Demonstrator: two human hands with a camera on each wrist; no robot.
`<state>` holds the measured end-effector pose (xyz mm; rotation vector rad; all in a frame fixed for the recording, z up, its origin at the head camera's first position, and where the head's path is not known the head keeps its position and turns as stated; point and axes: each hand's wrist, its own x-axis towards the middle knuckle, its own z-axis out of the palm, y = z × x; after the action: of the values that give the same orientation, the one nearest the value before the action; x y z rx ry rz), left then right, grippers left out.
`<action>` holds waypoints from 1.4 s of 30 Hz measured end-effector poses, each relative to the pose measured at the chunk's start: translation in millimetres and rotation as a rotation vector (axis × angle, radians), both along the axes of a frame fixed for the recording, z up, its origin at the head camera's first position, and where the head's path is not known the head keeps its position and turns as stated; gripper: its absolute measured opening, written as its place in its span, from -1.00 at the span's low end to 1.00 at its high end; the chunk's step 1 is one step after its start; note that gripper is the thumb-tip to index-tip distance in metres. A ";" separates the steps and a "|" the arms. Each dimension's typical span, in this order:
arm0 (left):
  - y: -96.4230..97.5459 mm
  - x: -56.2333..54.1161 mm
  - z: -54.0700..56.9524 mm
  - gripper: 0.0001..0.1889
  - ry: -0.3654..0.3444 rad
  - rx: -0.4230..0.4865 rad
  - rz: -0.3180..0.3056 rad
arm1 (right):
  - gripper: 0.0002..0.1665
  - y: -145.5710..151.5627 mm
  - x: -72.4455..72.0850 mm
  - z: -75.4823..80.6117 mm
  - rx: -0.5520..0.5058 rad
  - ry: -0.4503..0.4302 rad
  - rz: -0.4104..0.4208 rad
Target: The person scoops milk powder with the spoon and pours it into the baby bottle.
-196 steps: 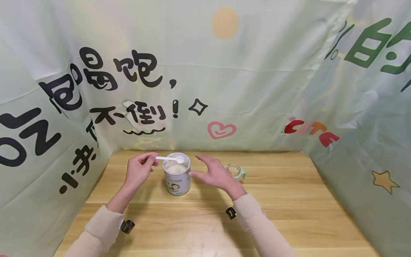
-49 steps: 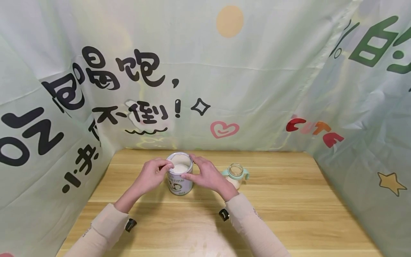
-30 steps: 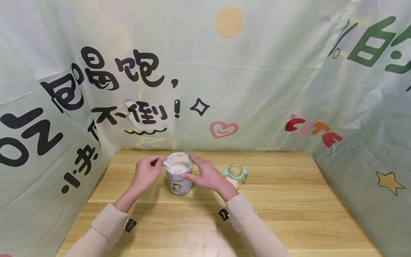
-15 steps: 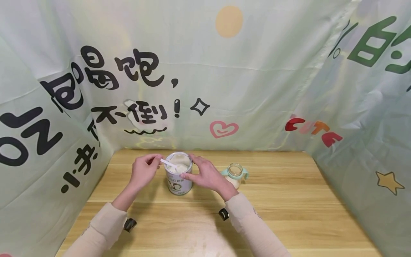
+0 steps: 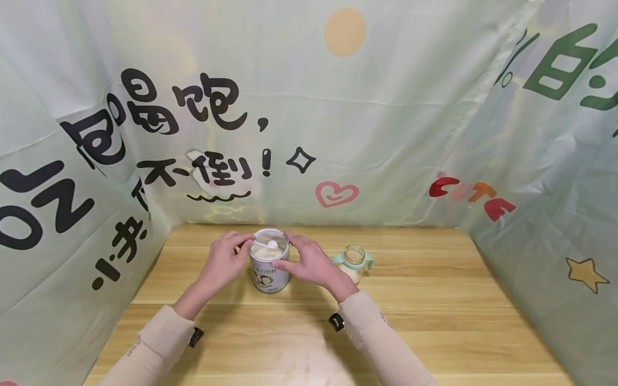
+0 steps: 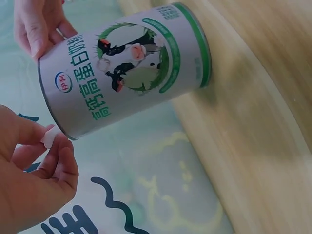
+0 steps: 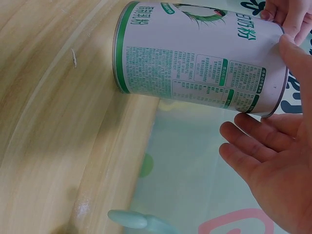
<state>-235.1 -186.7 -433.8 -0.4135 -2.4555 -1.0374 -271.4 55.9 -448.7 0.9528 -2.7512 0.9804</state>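
A milk powder can (image 5: 270, 277), white with a green base band and a cow picture, stands open on the wooden table; pale powder shows inside. My left hand (image 5: 225, 262) pinches the handle of a white scoop (image 5: 272, 244) at the can's left rim. The scoop's bowl is within the can's mouth, towards its right side. In the left wrist view only a white bit of the handle (image 6: 48, 138) shows between thumb and fingers. My right hand (image 5: 314, 261) holds the can's upper right side, thumb in front and a finger at the back rim; its other fingers spread beside the can.
A clear baby bottle (image 5: 354, 257) with a pale green collar and handles stands right of the can, partly behind my right wrist, with something pale inside. Printed cloth walls (image 5: 396, 161) enclose the table (image 5: 434, 311) at the back and sides.
My right hand, apart from the can in the oldest frame, now holds it. In the last half second my left hand has moved right and the scoop's bowl has risen out of the powder.
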 end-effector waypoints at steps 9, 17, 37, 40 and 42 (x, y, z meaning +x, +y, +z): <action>1.1 -0.7 -3.8 -0.80 0.136 -0.142 -0.019 | 0.08 -0.1 0.4 0.5 0.000 0.011 -0.001; 0.4 -2.8 -5.5 -0.87 0.199 -0.211 -0.060 | 0.07 0.1 0.7 1.7 -0.001 0.009 0.001; 4.4 4.5 7.0 -0.88 -0.059 -0.124 -0.114 | 0.06 -0.9 0.8 1.9 0.007 -0.018 -0.006; 4.5 4.7 7.5 -0.88 -0.068 -0.116 -0.117 | 0.06 -0.9 1.0 2.1 0.006 -0.018 -0.005; 4.2 4.6 7.3 -0.88 -0.071 -0.106 -0.112 | 0.06 -0.9 1.3 2.6 0.006 -0.016 -0.002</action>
<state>-230.5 -182.4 -426.5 -0.5636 -2.5844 -0.9850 -270.1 55.1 -446.2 0.9465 -2.7689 0.9842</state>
